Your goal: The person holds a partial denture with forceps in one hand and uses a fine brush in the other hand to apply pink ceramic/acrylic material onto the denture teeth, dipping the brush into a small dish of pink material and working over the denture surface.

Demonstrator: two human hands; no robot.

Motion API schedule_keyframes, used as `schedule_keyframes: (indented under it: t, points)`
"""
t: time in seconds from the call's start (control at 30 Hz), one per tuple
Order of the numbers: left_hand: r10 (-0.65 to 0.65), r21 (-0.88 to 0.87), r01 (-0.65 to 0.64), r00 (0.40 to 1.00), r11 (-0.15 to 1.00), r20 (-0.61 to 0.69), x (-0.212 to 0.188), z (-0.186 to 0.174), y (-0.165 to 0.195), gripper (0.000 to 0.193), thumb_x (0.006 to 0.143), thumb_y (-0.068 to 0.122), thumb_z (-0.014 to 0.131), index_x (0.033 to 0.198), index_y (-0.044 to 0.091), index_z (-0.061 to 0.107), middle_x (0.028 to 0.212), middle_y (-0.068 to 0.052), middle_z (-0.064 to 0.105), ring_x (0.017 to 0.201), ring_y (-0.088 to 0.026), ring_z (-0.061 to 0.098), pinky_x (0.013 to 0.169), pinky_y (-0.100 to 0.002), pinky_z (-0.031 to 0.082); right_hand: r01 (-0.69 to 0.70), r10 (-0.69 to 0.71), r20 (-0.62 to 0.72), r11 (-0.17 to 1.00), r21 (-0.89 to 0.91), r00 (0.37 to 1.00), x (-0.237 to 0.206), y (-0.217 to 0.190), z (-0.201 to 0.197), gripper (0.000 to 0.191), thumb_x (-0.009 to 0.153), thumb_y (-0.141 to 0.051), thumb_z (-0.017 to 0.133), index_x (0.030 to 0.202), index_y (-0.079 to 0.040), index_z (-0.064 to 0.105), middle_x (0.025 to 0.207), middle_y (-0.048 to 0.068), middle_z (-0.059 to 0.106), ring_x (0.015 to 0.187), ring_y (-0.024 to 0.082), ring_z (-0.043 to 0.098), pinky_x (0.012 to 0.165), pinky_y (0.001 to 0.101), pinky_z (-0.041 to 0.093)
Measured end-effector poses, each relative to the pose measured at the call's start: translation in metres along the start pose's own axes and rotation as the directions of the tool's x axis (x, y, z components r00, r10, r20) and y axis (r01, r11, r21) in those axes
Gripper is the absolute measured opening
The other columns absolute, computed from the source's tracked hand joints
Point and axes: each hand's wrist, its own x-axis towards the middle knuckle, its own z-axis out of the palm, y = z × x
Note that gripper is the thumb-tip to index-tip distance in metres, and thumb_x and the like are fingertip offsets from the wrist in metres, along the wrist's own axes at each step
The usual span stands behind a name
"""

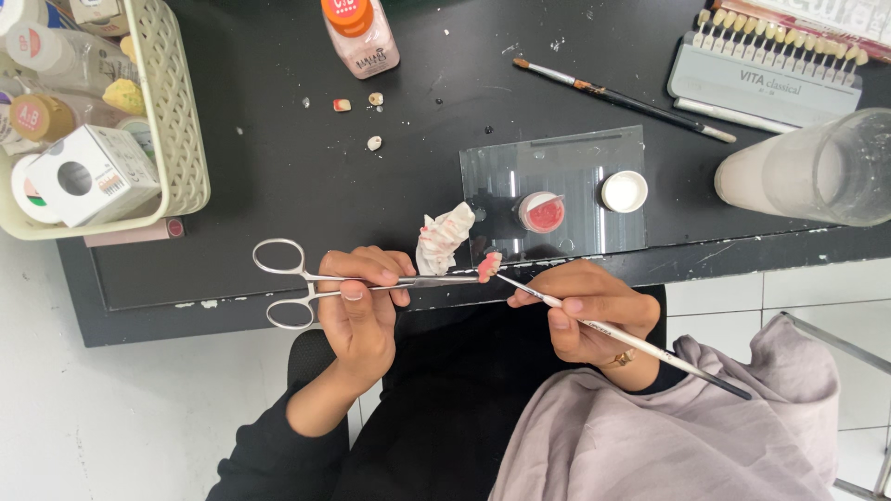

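Beside table edge [278, 306]: forceps [306, 278], brush [622, 339].

A black tabletop [278, 186] carries everything. At its left edge sits a cream woven basket [176, 121] packed with small jars and a white box [88, 174]. Near the far edge stands a bottle with an orange cap [360, 35], with three small tooth-like pieces [374, 143] lying loose just left of it. A dark-handled brush [622, 97] lies toward the far right corner beside a tooth shade guide [766, 70]. A clear glass tumbler [817, 172] lies on its side at the right edge.
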Motion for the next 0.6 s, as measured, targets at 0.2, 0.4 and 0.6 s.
schedule_keyframes:
  t: [0.2, 0.4, 0.6]
  points:
    - [0.002, 0.007, -0.002, 1.000, 1.000, 0.005, 0.0016, -0.0004, -0.0002, 0.030, 0.117, 0.034, 0.043, 0.110, 0.006, 0.051, 0.093, -0.006, 0.057, 0.076, -0.013, 0.054, 0.090, -0.038, 0.053, 0.001, -0.001, -0.014, 1.000, 0.026, 1.000, 0.0011, 0.0005, 0.0005, 0.021, 0.101, -0.003, 0.058, 0.118, -0.003, 0.044, 0.087, 0.023, 0.068, 0.075, 0.030, 0.077, 0.064, 0.0406, 0.070]
    - [0.002, 0.011, -0.002, 1.000, 1.000, 0.005, 0.0013, -0.0003, -0.0004, 0.030, 0.117, 0.034, 0.043, 0.111, 0.006, 0.051, 0.094, -0.007, 0.057, 0.075, -0.013, 0.054, 0.090, -0.038, 0.053, 0.003, -0.003, -0.006, 1.000, 0.026, 1.000, 0.0004, 0.0000, -0.0005, 0.021, 0.102, -0.003, 0.057, 0.118, -0.004, 0.043, 0.087, 0.022, 0.069, 0.076, 0.030, 0.077, 0.065, 0.0399, 0.069]
    - [0.001, 0.012, -0.001, 1.000, 1.000, 0.011, 0.0020, 0.0017, 0.0006, 0.030, 0.117, 0.034, 0.043, 0.111, 0.006, 0.051, 0.093, -0.006, 0.057, 0.071, -0.012, 0.054, 0.090, -0.038, 0.054, -0.011, 0.011, -0.002, 1.000, -0.008, 1.000, 0.0006, -0.0015, -0.0017, 0.021, 0.099, 0.000, 0.057, 0.115, -0.003, 0.044, 0.083, 0.023, 0.068, 0.073, 0.031, 0.076, 0.061, 0.0407, 0.068]
